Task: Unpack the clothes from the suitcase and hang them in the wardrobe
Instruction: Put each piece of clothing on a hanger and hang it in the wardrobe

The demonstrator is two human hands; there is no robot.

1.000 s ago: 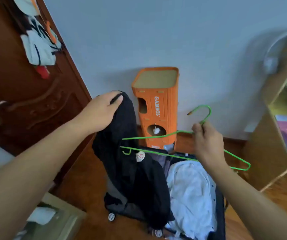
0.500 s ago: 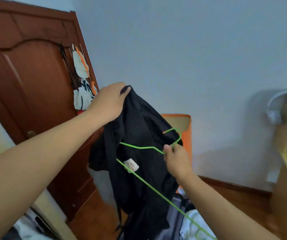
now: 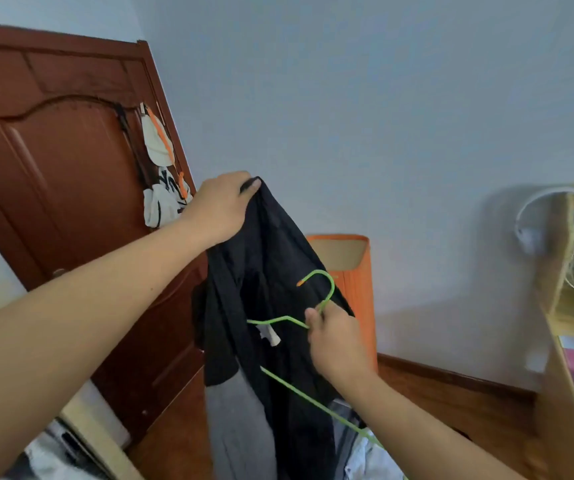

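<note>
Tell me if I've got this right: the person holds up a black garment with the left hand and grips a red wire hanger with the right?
Not quite: the hanger is green, not red, as the head view shows. The rest stands: the left hand holds the black garment up by its top, and the right hand grips the wire hanger just below its hook.

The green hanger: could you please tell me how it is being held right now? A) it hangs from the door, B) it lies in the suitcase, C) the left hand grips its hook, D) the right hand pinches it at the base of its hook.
D: the right hand pinches the green hanger just below its hook, while the left hand grips the black garment.
</note>
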